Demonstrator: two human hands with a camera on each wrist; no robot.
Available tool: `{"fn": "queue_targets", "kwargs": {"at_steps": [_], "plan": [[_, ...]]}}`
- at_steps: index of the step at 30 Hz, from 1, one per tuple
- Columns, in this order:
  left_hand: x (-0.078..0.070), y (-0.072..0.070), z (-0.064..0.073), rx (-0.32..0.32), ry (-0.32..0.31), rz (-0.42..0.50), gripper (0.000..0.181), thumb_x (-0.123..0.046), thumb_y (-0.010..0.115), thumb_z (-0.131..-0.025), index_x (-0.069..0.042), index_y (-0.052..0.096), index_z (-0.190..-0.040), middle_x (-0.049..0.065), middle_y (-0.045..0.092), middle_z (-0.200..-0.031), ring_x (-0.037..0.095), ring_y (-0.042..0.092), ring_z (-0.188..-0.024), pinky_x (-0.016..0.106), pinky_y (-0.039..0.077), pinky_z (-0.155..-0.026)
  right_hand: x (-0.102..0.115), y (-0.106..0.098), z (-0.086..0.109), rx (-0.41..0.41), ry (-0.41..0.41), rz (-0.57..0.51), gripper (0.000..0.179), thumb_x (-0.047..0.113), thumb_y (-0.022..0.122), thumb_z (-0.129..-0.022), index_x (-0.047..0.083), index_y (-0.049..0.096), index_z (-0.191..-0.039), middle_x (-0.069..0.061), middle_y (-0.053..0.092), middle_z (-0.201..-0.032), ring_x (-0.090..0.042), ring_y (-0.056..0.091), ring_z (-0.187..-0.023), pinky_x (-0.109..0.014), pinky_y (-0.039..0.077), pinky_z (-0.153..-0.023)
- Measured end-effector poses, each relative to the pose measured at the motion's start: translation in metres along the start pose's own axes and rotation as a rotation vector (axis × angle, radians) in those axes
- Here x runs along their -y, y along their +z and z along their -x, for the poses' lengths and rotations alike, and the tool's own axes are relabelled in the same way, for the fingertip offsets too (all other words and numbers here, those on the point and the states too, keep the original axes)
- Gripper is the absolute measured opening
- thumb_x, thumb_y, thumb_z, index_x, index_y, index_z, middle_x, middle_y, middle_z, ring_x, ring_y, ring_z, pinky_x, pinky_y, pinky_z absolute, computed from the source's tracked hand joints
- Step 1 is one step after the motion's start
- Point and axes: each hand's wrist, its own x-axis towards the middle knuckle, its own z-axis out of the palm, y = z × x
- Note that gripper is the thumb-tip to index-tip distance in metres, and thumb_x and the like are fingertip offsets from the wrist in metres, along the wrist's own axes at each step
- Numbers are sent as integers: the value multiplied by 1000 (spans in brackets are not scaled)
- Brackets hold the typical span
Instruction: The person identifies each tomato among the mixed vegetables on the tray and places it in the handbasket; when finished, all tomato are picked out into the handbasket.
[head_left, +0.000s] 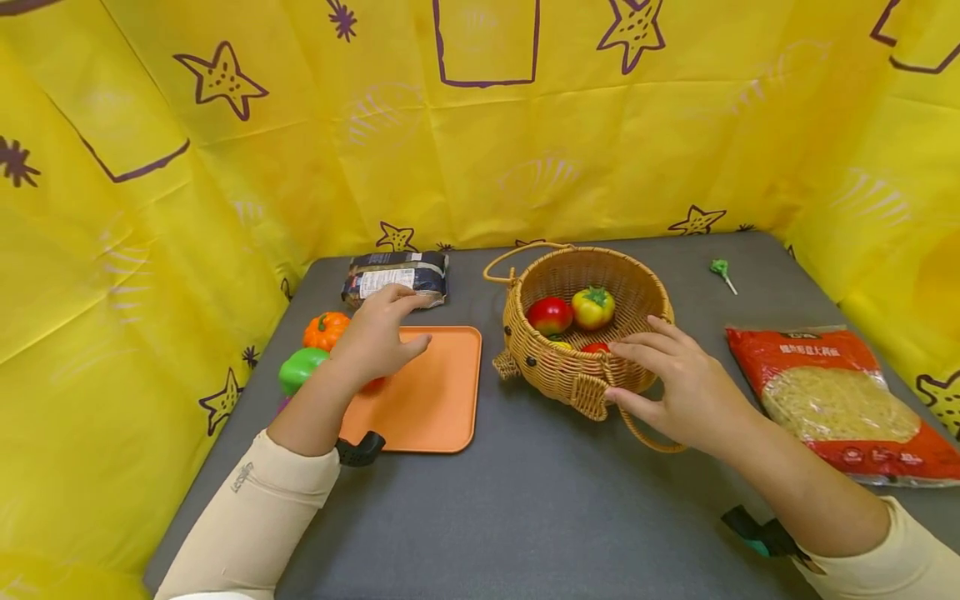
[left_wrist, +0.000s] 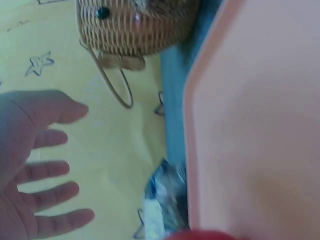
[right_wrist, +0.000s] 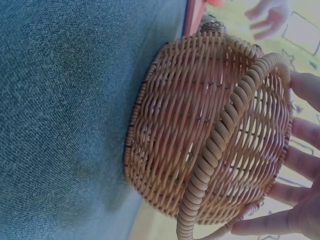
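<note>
My left hand hovers above the left part of an orange tray, fingers spread, holding nothing. Beside it are a small orange pumpkin and a green bell pepper; a red item on the tray is mostly hidden under the hand. At the near right rim of a wicker basket, my right hand has its fingers extended, thumb low by the loop handle; firm contact cannot be made out. Inside the basket lie a red-and-yellow fruit, a yellow tomato-like piece and other partly hidden pieces.
A dark plastic-wrapped package lies behind the tray. To the right are a red bag of pasta and a green lollipop-like item. Yellow patterned cloth encloses the grey table at the back and sides.
</note>
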Motion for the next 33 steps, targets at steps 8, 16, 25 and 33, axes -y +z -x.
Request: {"fn": "queue_targets", "kwargs": {"at_steps": [8,16,25,33], "plan": [[28,6,14,85,-239,-66,61,-28,73,-91,-3,56,-143,25,48,-137,47,48,-122,60,46,-103,0,0,0,-1,0,-2,52,32,92,-73,14,76,-119,-10,72,-118,-48,49,-135,-70,43,-102],[47,15,24,136,-243,-169,59,-27,73,-89,3,61,-137,31,58,-128,51,54,-116,61,43,-104,-1,1,-1,-7,-15,-2,52,32,92,-73,15,76,-119,-10,72,-118,-48,49,-135,-69,42,-104],[48,21,27,160,-272,-182,56,-28,76,-87,2,64,-132,30,58,-126,50,53,-112,60,48,-96,-1,0,0,-5,-8,-1,52,31,92,-73,15,76,-119,-10,72,-119,-48,49,-135,-69,43,-102],[47,21,28,154,-287,-163,57,-28,77,-87,2,64,-133,31,57,-127,50,52,-113,61,49,-95,0,1,0,-5,3,9,50,32,92,-73,14,76,-117,-9,72,-118,-47,49,-136,-68,44,-102]]}}
